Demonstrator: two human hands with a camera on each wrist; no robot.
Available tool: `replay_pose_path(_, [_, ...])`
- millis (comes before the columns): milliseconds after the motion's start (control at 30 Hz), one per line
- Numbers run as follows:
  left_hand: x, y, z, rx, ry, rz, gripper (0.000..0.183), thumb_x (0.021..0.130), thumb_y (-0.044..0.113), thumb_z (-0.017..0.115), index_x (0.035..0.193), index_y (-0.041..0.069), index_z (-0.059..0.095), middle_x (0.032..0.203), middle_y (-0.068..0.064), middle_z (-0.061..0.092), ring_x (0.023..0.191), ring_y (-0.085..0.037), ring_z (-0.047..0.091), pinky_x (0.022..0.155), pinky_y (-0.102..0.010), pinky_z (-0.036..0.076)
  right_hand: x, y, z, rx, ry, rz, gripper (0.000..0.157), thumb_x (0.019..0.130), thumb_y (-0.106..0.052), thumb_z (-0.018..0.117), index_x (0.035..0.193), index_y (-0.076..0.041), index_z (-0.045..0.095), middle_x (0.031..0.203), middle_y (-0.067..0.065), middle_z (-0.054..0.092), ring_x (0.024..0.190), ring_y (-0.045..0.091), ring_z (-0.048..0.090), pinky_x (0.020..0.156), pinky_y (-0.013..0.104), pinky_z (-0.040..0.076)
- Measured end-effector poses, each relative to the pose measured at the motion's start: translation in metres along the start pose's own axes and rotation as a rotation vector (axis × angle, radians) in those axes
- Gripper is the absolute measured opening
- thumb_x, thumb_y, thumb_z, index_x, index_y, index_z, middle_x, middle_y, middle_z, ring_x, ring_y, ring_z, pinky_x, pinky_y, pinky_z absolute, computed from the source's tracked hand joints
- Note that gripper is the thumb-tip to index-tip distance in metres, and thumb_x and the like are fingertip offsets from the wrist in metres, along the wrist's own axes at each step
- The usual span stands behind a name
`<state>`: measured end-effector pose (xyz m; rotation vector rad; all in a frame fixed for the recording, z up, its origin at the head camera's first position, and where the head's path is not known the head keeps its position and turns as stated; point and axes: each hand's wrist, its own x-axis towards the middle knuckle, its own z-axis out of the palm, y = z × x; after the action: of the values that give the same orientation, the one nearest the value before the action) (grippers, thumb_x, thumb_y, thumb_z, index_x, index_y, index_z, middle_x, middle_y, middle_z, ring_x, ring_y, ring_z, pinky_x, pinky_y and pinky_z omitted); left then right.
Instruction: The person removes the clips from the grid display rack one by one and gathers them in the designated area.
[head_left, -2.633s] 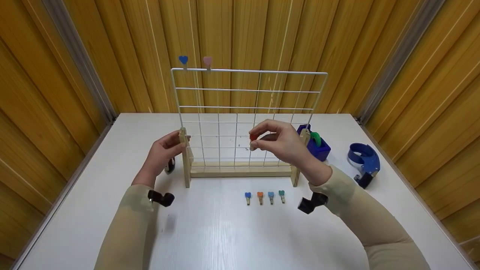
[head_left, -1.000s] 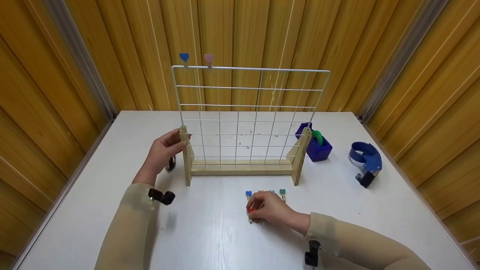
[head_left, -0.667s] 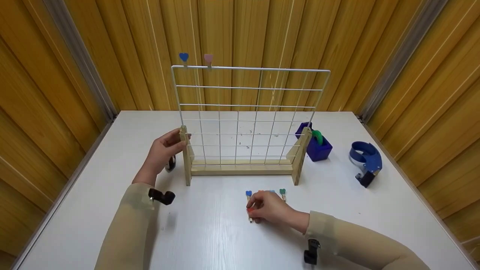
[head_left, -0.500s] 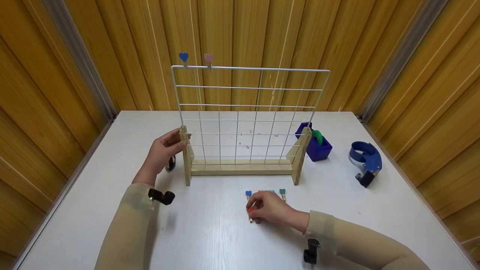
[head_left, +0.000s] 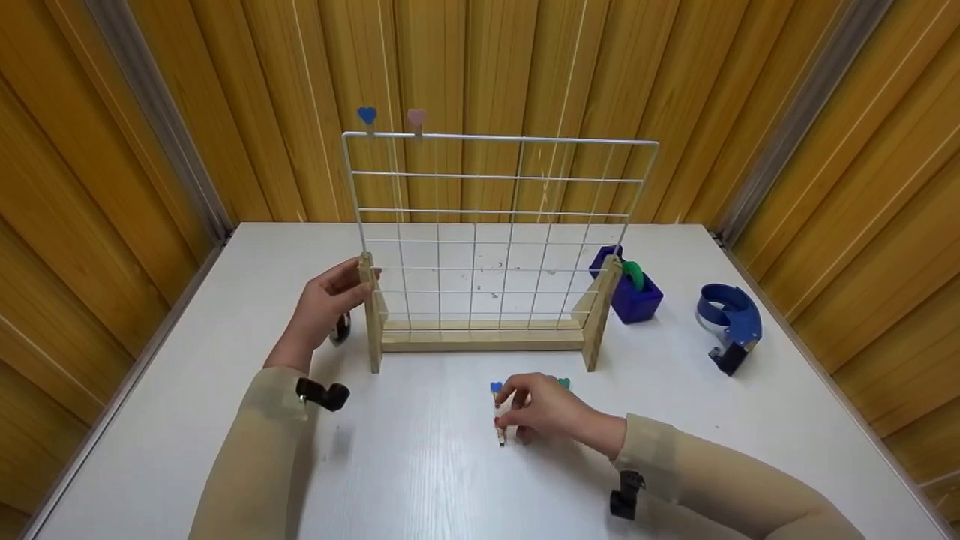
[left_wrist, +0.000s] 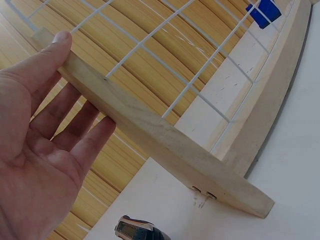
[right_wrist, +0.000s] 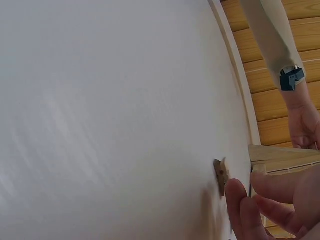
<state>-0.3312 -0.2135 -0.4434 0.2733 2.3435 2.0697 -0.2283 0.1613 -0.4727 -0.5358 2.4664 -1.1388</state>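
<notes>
My left hand (head_left: pixel 330 300) grips the left wooden upright (head_left: pixel 370 315) of a white wire grid rack (left_wrist: pixel 142 44), thumb on one side and fingers on the other. On the table in front of the rack, my right hand (head_left: pixel 547 405) is at a small wooden clothespin (head_left: pixel 500 433) with a red heart. Thumb and forefinger stand apart, the thumb close to the red heart; whether it touches cannot be told. A blue-heart clothespin (head_left: pixel 496 388) and a green-heart one (head_left: pixel 564 382) lie nearby, partly covered by the hand. The right wrist view shows a clothespin (right_wrist: pixel 221 176) beyond the fingertips.
A blue-heart clothespin (head_left: pixel 367 116) and a pink-heart one (head_left: pixel 416 118) are clipped on the rack's top wire. Right of the rack stand a purple tape dispenser (head_left: pixel 637 300) and a blue tape gun (head_left: pixel 739 322). A dark object (left_wrist: pixel 140 229) lies beside the left upright.
My right hand has come down from before the grid to the table with the red-heart clothespin, then parted its fingers, leaving it lying there. The left hand has kept its grip.
</notes>
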Motion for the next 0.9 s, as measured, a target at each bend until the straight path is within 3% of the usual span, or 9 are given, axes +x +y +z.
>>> replay_pose_path(200, [0.001,-0.001,0.000,0.001,-0.004,0.006,0.065,0.096,0.031,0.074,0.154,0.019,0.048,0.146,-0.008,0.063,0.125,-0.009,0.062,0.101,-0.020,0.054,0.003,-0.018,-0.018,0.023,0.023,-0.037,0.024,0.089,-0.007,0.078,0.111,-0.001,0.071,0.087,0.007,0.067,0.064,0.015,0.071,0.068,0.046,0.064])
replay_pose_path(300, [0.000,-0.001,0.000,0.010,0.000,0.014,0.062,0.096,0.031,0.074,0.153,0.019,0.050,0.145,-0.008,0.063,0.123,-0.009,0.064,0.101,-0.020,0.054,0.004,-0.030,-0.027,0.010,0.040,-0.056,0.024,0.090,-0.008,0.078,0.112,-0.003,0.071,0.091,0.007,0.068,0.069,0.015,0.073,0.066,0.044,0.063])
replay_pose_path(433, [-0.001,0.000,0.001,0.020,0.005,0.007,0.062,0.096,0.031,0.074,0.152,0.021,0.051,0.145,-0.007,0.064,0.122,-0.008,0.064,0.102,-0.019,0.053,0.005,-0.049,-0.039,-0.018,0.063,-0.101,0.024,0.091,-0.011,0.078,0.114,-0.008,0.072,0.098,0.007,0.071,0.076,0.014,0.072,0.066,0.034,0.061])
replay_pose_path(533, [-0.001,0.001,0.000,0.022,-0.001,0.001,0.062,0.097,0.030,0.073,0.154,0.019,0.049,0.146,-0.007,0.063,0.124,-0.009,0.063,0.104,-0.021,0.052,0.005,-0.067,-0.048,-0.035,0.077,-0.142,0.024,0.092,-0.013,0.077,0.115,-0.010,0.071,0.103,0.009,0.072,0.080,0.015,0.072,0.072,0.030,0.062])
replay_pose_path(900, [0.001,0.001,0.001,0.019,-0.004,-0.021,0.063,0.096,0.033,0.073,0.153,0.021,0.050,0.146,-0.004,0.063,0.128,-0.014,0.062,0.109,-0.028,0.051,0.011,-0.140,-0.075,-0.084,0.153,-0.281,0.025,0.093,-0.014,0.076,0.118,-0.010,0.071,0.112,0.011,0.074,0.092,0.021,0.072,0.082,0.032,0.060])
